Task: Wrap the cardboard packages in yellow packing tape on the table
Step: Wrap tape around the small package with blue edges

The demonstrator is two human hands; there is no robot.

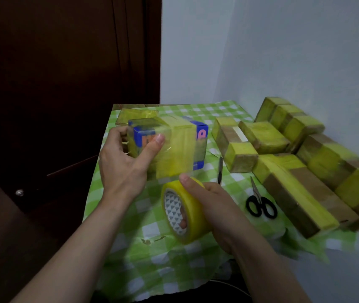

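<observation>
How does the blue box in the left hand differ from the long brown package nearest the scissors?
The blue box is printed blue with lettering; the long package is plain brown cardboard. The left hand grips the blue box; the long package lies untouched on the checked cloth. The blue box is blocky; the long package is elongated. Both carry yellow tape bands.
</observation>
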